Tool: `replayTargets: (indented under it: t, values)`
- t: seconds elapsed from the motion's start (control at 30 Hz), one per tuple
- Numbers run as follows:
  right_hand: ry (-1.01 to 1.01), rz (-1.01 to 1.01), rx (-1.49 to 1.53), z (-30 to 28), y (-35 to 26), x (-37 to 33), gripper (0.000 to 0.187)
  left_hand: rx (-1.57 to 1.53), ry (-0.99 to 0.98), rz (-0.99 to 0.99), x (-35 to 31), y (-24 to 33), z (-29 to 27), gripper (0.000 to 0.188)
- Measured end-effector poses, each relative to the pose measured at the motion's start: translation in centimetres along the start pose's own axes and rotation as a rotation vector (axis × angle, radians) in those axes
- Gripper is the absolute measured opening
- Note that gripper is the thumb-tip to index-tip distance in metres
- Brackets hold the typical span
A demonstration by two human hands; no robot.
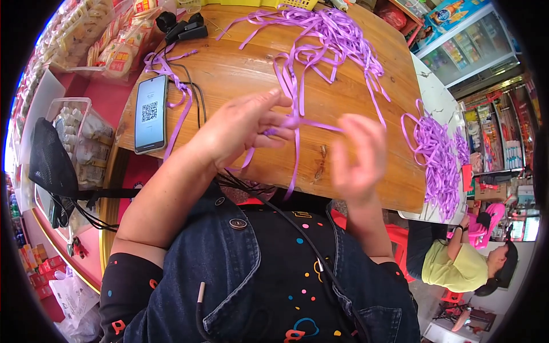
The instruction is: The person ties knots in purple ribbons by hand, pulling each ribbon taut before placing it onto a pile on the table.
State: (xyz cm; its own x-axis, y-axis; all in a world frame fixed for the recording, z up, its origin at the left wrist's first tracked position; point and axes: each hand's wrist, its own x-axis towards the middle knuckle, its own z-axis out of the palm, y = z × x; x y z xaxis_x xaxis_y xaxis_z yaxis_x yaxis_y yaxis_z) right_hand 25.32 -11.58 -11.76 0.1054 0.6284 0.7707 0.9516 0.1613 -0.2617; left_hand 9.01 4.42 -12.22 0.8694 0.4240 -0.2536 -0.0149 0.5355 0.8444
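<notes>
My left hand (246, 123) is over the near part of the wooden table, its fingers curled on a narrow purple ribbon (296, 146). One part of that ribbon hangs down past the table's near edge, and another stretches rightward to my right hand (361, 157). Motion smears the fingers of my right hand, so whether they grip the ribbon does not show. At the far side lies a large loose heap of the same purple ribbons (329, 34), with strands trailing toward my hands.
Left of my hands, a phone (151, 114) showing a square code lies beside black cables. A second ribbon pile (437, 157) covers part of a white table at right, near a seated person in a yellow-green shirt (457, 266). Packaged goods (117, 51) stand at far left.
</notes>
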Motion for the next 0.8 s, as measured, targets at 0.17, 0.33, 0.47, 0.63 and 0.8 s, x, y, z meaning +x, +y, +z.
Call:
replayTargets:
  t: [0.17,0.33,0.47,0.63,0.8]
  values:
    - [-0.227,-0.17,0.148,2.7,-0.9,0.1,0.033,0.185,-0.121,-0.036,-0.1,-0.5,2.0,0.056]
    - [-0.257,-0.198,0.118,3.2,-1.3,-0.2,0.029,0.191,-0.097,-0.038,-0.8,-0.9,1.7,0.057]
    - [-0.278,-0.231,0.179,3.4,-1.4,-0.1,0.03,0.194,-0.12,-0.093,-0.7,-1.0,1.5,0.054]
    - [-0.152,-0.085,0.27,3.2,-0.7,-0.3,0.02,0.127,-0.001,-0.092,-0.9,-1.0,2.0,0.045]
    - [-0.148,0.037,0.389,2.8,-0.3,-0.4,0.015,0.398,0.022,0.026,-0.8,-1.5,1.3,0.024]
